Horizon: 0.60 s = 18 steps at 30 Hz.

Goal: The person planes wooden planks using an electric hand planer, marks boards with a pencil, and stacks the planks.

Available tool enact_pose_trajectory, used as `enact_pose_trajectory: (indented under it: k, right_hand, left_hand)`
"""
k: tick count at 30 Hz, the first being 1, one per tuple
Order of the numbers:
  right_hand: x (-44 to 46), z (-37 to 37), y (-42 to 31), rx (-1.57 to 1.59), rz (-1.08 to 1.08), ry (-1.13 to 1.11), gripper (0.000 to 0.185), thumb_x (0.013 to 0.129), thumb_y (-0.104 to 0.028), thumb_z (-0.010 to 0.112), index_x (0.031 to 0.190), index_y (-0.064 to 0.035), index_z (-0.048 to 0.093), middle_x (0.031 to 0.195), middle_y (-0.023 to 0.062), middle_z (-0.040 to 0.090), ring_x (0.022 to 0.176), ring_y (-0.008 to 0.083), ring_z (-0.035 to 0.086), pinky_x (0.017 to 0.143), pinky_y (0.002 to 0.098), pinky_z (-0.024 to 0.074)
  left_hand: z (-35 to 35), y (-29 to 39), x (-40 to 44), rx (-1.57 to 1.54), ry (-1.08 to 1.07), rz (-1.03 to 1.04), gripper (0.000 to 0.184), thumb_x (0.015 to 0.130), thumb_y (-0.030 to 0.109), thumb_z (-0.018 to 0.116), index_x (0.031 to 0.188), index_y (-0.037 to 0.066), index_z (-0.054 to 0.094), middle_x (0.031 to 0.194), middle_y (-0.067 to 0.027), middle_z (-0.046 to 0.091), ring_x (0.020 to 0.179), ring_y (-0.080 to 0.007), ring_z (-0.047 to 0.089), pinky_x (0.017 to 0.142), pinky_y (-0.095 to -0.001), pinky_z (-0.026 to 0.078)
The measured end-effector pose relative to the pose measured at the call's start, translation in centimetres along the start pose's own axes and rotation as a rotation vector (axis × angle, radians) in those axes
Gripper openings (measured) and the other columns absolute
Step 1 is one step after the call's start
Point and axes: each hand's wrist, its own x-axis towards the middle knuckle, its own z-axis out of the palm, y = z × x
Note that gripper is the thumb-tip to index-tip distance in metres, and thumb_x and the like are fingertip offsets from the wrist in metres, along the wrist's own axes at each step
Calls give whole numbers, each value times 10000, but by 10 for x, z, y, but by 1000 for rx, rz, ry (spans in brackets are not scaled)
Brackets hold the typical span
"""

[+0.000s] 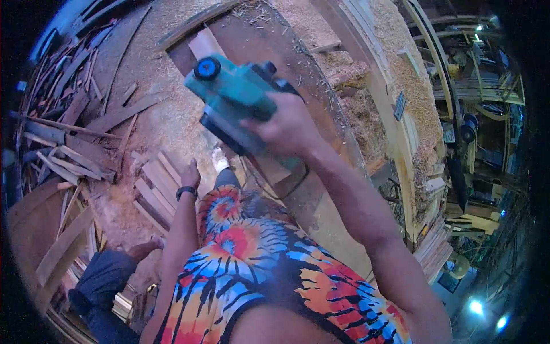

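A green power planer with a blue and black round knob is in my right hand, whose fingers wrap round its handle. The planer is above a long wooden board on the workbench; whether the two touch is unclear. A dark cord loops below the tool. My left hand, with a dark band at the wrist, hangs low beside the bench, near some stacked planks. It holds nothing that I can see, and its fingers look extended.
Scrap wood is piled at the left. Wood shavings cover the beams and ground at the right. Another person's dark-clothed leg and bare foot are at the lower left. More planks lie at the lower right.
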Motion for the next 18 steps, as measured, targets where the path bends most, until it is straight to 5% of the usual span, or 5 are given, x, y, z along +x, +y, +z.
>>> enact_pose_trajectory:
  k: [5,8,10,14,18]
  right_hand:
    - [88,6,-26,-104,-120,67,423,785,-311,784,1115,-58,706,1002,163,734,916,267,720,820,386,547]
    - [101,13,-23,29,-145,171,421,779,-304,787,1114,-61,710,1035,151,738,944,264,717,850,376,543]
    - [64,10,-27,190,-181,223,429,778,-305,789,1118,-58,709,1054,144,738,955,260,714,873,361,537]
    - [-47,-20,-4,181,-31,206,477,807,-234,785,1223,-39,658,1062,110,732,947,193,687,890,345,524]
    - [-162,-45,39,167,127,225,452,795,-232,802,1183,-42,669,1075,124,731,972,224,696,892,371,527]
  left_hand:
    - [-38,38,-3,-67,48,75,688,1043,516,289,907,-49,656,1047,-323,641,1011,-500,583,886,-538,430]
    - [-74,94,-23,-123,62,41,652,1041,510,307,1026,-40,658,1069,-312,647,1064,-472,594,911,-509,443]
    - [-91,124,-45,-266,53,123,500,993,380,508,1290,-20,551,1219,-279,621,1130,-436,598,1004,-469,436]
    - [-74,146,-83,-324,36,436,782,859,233,706,1485,-39,327,1489,-270,419,1343,-408,455,1144,-435,338]
    - [-48,179,-141,-42,136,724,1044,785,395,769,1526,-67,197,1587,-292,208,1473,-437,216,1190,-514,222]
